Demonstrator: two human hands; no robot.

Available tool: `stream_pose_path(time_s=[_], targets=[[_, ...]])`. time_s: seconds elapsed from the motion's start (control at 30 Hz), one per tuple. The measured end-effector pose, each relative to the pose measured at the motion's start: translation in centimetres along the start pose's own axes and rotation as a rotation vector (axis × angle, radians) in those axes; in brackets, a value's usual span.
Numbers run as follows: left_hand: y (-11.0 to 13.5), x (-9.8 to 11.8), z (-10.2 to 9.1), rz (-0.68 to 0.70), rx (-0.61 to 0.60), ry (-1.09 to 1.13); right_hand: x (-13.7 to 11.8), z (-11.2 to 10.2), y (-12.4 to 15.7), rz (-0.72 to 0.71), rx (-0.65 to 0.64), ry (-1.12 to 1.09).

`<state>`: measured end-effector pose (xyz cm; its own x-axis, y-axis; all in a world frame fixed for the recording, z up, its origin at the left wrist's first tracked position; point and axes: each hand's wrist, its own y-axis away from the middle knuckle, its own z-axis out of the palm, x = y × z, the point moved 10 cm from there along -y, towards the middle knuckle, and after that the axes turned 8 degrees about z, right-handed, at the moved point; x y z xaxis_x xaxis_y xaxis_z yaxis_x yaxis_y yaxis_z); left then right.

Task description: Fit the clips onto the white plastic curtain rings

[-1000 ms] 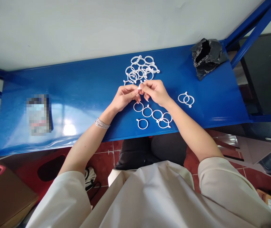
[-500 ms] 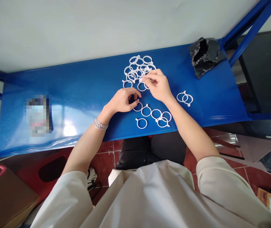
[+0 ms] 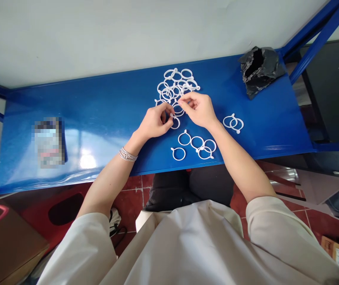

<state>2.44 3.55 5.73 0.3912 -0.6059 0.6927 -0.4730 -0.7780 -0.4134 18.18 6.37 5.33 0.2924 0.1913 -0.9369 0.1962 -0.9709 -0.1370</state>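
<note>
On the blue metal shelf (image 3: pixel 98 118) lies a pile of white plastic rings (image 3: pixel 174 85) at the back. My left hand (image 3: pixel 156 120) pinches one white ring (image 3: pixel 175 122) between thumb and fingers. My right hand (image 3: pixel 199 109) is closed in a pinch on another white ring (image 3: pixel 179 109) just beside the pile's near edge. The two hands sit close together, fingertips almost meeting. A row of several single rings (image 3: pixel 196 144) lies in front of the hands, and a linked pair of rings (image 3: pixel 233 122) rests to the right.
A crumpled black plastic bag (image 3: pixel 260 69) stands at the shelf's back right corner. A blurred flat object (image 3: pixel 49 142) lies at the left. A white wall backs the shelf; blue frame bars rise at right. Red floor tiles and a cardboard box (image 3: pixel 6 245) are below.
The right hand went out to the pile and has come back with a ring. The left hand dropped to the shelf, picked up a ring from the row and lifted it toward the right hand.
</note>
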Motion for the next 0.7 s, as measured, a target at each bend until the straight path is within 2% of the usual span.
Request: stream_pose_path(time_s=[0.13,0.37,0.53,0.7], targets=[[0.1,0.0,-0.5,-0.004,0.086,0.028,-0.1,1.9,0.6,0.056,-0.186,-0.04],[0.4,0.5,-0.7,0.027,0.132,0.006,0.1,3.8,1.2,0.119,-0.351,-0.155],[0.7,-0.1,-0.5,0.009,0.154,0.063,-0.5,3.5,1.3,0.05,-0.305,-0.031],[0.8,0.6,-0.2,0.037,0.152,0.103,-1.3,3.6,1.5,-0.004,-0.262,0.146]])
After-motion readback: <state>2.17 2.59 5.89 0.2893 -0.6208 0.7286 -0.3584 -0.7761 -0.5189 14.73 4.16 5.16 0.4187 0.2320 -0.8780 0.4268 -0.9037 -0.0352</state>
